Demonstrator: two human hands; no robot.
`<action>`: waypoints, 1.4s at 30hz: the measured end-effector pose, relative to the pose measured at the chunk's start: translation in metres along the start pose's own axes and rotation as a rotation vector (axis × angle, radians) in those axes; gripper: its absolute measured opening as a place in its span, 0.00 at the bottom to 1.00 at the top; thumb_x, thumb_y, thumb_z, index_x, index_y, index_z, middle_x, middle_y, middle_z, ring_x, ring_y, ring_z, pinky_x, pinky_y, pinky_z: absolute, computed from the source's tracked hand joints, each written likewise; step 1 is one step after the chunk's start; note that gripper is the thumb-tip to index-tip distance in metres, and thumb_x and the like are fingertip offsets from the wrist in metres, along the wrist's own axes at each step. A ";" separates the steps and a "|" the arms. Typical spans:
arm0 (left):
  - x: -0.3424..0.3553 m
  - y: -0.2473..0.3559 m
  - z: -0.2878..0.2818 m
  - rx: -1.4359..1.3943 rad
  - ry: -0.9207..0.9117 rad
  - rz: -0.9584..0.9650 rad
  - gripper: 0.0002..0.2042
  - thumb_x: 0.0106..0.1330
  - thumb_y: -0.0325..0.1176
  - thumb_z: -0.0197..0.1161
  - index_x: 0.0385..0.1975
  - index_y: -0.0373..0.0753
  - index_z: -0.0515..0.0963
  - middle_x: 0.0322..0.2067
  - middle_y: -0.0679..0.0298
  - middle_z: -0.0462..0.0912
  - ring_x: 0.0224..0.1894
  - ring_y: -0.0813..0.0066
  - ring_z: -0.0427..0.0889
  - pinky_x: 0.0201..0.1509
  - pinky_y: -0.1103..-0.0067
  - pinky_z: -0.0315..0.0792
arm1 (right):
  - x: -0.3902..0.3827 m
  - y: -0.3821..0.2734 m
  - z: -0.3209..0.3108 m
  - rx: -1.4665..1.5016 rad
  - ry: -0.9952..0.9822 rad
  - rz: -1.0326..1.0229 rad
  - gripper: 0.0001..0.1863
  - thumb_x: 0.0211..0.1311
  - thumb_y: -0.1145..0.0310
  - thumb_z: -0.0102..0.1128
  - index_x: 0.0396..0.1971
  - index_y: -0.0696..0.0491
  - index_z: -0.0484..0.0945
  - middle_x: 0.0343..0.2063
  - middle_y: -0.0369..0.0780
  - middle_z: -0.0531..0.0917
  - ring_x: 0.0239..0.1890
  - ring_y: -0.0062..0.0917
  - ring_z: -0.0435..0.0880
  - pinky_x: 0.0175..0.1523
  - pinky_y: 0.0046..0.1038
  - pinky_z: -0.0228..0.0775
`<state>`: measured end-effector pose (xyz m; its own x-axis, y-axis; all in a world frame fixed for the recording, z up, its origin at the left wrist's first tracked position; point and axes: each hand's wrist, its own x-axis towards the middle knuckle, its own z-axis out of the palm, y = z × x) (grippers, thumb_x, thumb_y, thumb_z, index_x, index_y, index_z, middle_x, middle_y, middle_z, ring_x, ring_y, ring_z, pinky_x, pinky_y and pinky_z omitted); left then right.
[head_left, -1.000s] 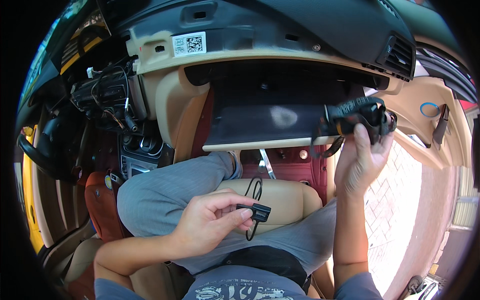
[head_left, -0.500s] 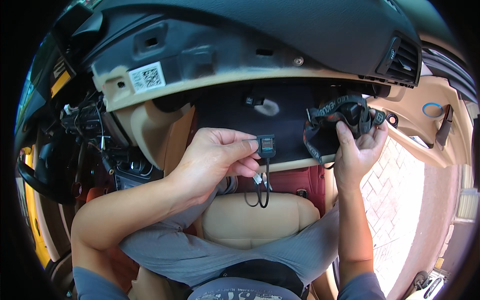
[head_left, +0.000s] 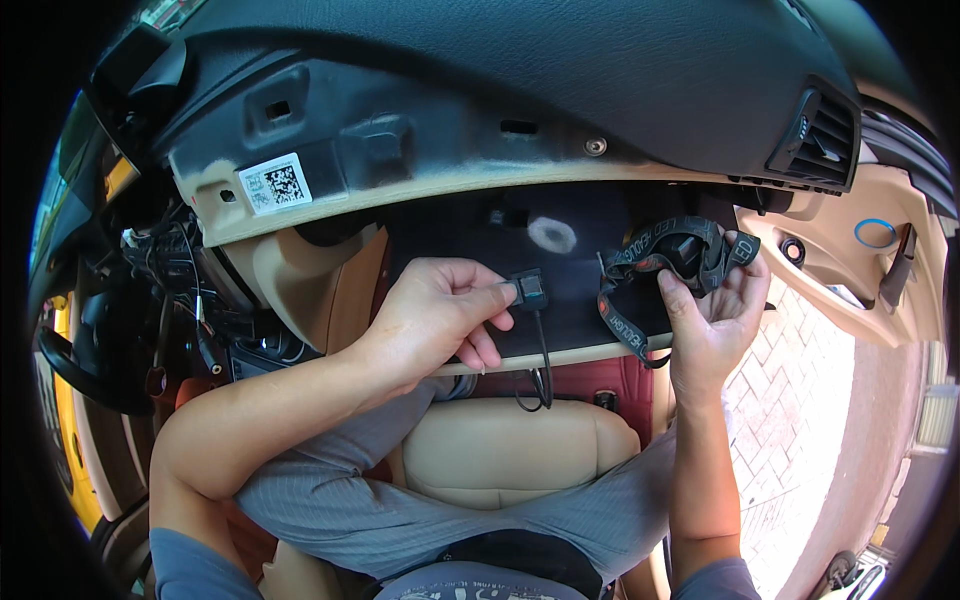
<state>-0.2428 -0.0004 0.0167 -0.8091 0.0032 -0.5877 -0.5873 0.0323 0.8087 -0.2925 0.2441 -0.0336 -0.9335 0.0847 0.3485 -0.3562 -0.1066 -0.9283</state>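
My left hand (head_left: 440, 315) pinches a small black plug (head_left: 529, 288) with a short looped black cable (head_left: 541, 372) hanging from it, held up in front of the dark open cavity (head_left: 470, 225) under the dashboard. My right hand (head_left: 712, 325) grips a head torch with a dark printed elastic strap (head_left: 650, 265), raised at the cavity's right end. The strap loops down past the tan lower edge of the opening. The two hands are apart, about a hand's width between them.
I sit on a tan car seat (head_left: 510, 450) with grey trousers either side. The black dashboard (head_left: 520, 90) carries a white code sticker (head_left: 275, 185), an air vent (head_left: 815, 135) and loose wiring (head_left: 175, 270) at the left. The open door (head_left: 870, 260) shows brick paving at right.
My left hand rose from my lap to the dashboard cavity, carrying the plug and cable. My right hand stayed up with the head torch and shifted slightly.
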 end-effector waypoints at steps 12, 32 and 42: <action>-0.003 0.011 -0.015 0.564 -0.064 0.008 0.19 0.71 0.39 0.59 0.19 0.33 0.78 0.13 0.63 0.78 0.13 0.78 0.77 0.21 0.78 0.72 | 0.016 -0.006 0.009 -0.175 -0.227 0.118 0.32 0.51 0.89 0.67 0.57 0.62 0.64 0.52 0.47 0.76 0.53 0.27 0.80 0.61 0.27 0.73; -0.003 0.012 -0.031 0.476 -0.295 -0.145 0.18 0.74 0.38 0.53 0.24 0.34 0.80 0.14 0.68 0.76 0.15 0.84 0.74 0.23 0.85 0.68 | 0.021 0.004 -0.003 0.247 -0.562 0.051 0.31 0.43 0.77 0.78 0.46 0.56 0.67 0.47 0.53 0.80 0.51 0.40 0.83 0.60 0.50 0.78; -0.001 0.013 -0.033 0.459 -0.314 -0.171 0.18 0.74 0.37 0.54 0.21 0.36 0.77 0.14 0.70 0.75 0.15 0.86 0.74 0.20 0.86 0.69 | 0.023 0.008 -0.002 0.256 -0.587 0.013 0.31 0.42 0.74 0.80 0.44 0.57 0.68 0.45 0.53 0.82 0.50 0.42 0.85 0.57 0.43 0.80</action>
<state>-0.2508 -0.0326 0.0284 -0.6170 0.2542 -0.7448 -0.5829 0.4882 0.6495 -0.3168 0.2472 -0.0338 -0.7794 -0.4673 0.4174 -0.2751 -0.3432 -0.8980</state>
